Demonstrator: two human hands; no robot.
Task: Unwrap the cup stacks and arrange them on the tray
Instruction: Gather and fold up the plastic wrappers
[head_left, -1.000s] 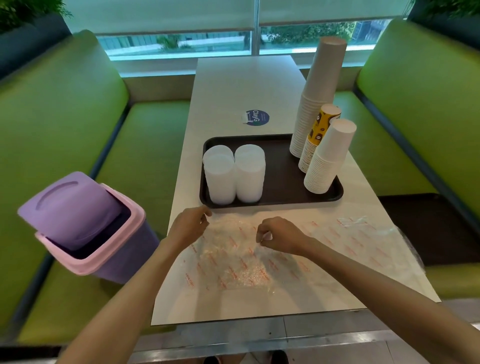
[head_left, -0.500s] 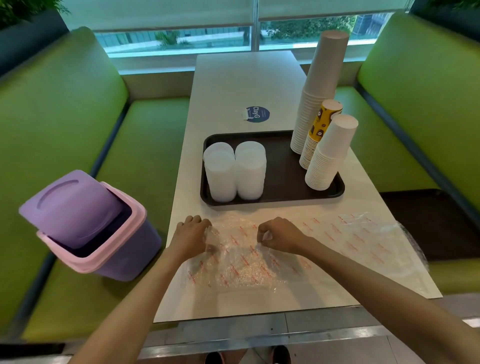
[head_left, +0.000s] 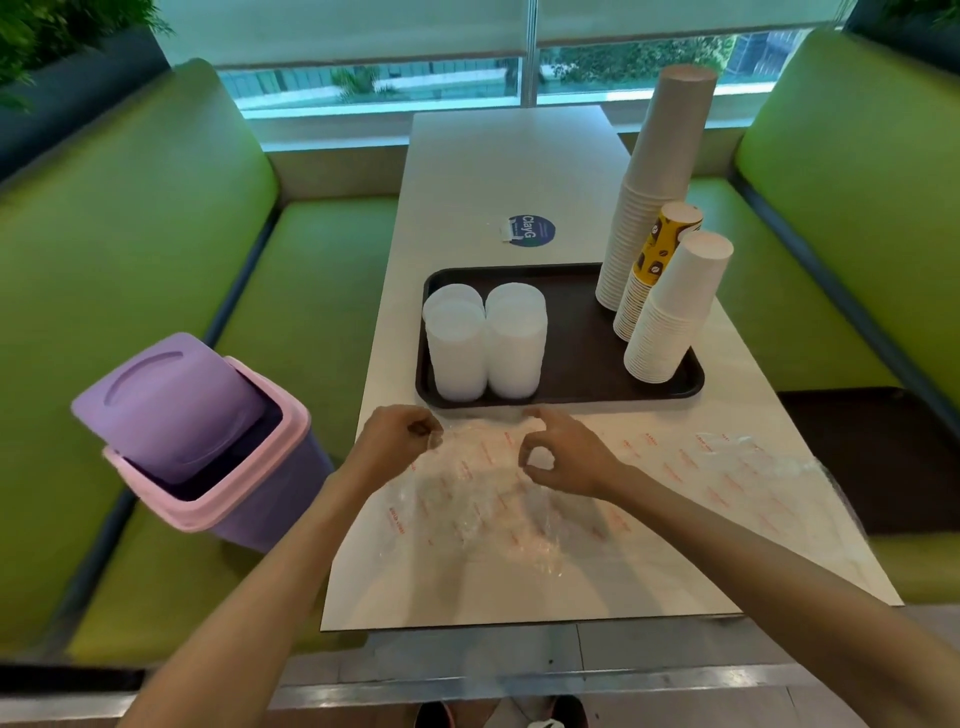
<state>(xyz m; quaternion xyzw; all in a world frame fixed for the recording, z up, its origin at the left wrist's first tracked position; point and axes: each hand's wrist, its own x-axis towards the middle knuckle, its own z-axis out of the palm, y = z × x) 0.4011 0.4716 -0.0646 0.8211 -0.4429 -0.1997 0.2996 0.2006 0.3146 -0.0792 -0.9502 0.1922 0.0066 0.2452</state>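
right hand (head_left: 566, 457) loosened to a fingertip pinch on wrapper (head_left: 483, 504); left hand (head_left: 397, 441) still pinching.

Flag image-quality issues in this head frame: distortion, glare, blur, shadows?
Head view: fisheye bows the table edges and leans the tall cup stack; window backlights the scene, soft arm shadows on the near tabletop; clear wrapper is low-contrast on white, faint glints; left hand and right hand slightly soft.
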